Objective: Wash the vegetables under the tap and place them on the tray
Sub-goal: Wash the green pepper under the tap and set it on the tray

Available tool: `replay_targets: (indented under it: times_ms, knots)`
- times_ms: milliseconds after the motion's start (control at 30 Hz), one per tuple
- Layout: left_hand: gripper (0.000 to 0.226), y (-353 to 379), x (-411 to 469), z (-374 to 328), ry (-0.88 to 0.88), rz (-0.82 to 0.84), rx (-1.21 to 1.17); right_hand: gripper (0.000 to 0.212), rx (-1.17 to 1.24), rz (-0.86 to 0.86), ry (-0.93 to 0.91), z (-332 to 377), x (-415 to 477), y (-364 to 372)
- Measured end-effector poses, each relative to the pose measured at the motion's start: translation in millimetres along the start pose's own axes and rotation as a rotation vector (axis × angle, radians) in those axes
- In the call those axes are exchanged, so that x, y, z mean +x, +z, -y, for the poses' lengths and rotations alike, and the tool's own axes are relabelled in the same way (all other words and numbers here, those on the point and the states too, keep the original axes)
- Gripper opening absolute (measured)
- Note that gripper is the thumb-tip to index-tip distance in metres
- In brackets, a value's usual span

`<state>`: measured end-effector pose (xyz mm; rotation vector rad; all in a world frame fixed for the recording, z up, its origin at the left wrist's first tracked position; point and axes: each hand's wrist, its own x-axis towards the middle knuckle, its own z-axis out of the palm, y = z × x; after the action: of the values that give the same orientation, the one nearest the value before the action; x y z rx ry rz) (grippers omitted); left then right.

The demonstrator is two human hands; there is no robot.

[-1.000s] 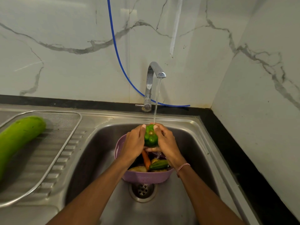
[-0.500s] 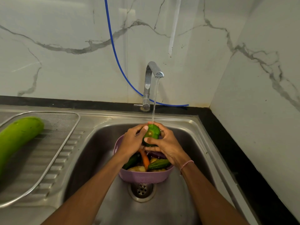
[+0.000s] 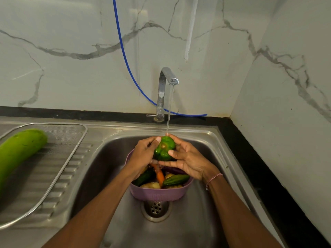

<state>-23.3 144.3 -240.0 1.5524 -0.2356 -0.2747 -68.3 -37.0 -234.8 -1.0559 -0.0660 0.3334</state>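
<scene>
A green bell pepper [image 3: 164, 148] sits between my left hand [image 3: 143, 156] and my right hand [image 3: 188, 158], right under the stream from the chrome tap [image 3: 163, 86]. Both hands grip it, with its base turned toward me. Below them a purple colander [image 3: 157, 194] stands in the sink and holds a carrot [image 3: 160, 175], cucumbers [image 3: 176, 179] and a potato [image 3: 150, 185]. On the left a mesh tray [image 3: 59, 140] rests on the drainboard, and a long green bottle gourd [image 3: 18, 151] lies on it.
The steel sink basin [image 3: 206, 203] has its drain [image 3: 156, 209] just in front of the colander. A blue hose [image 3: 129, 68] runs down the marble wall behind the tap. A black counter strip [image 3: 259, 167] borders the sink on the right.
The pepper has been turned in my hands under the water, so its base now faces me. Both hands stayed over the colander.
</scene>
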Motion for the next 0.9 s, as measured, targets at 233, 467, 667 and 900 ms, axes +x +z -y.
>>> replay_targets:
  times_ms: [233,467,667,900]
  knots:
    - [0.020,4.7,1.7,2.2,0.063,-0.072,0.082,0.048,-0.511,-0.311,-0.149,-14.5,12.1,20.8]
    - [0.028,15.0,-2.9,4.2,0.036,0.112,0.120,0.031,-0.812,-0.552,-0.302,-23.0,16.1,15.6]
    - [0.027,6.4,-0.3,2.6,0.002,-0.081,-0.006,0.044,-0.303,-0.317,-0.061,-16.6,17.6,15.8]
    - [0.019,8.9,-3.3,3.4,0.020,-0.131,-0.057,0.040,-0.233,-0.290,-0.106,-13.0,12.5,18.3]
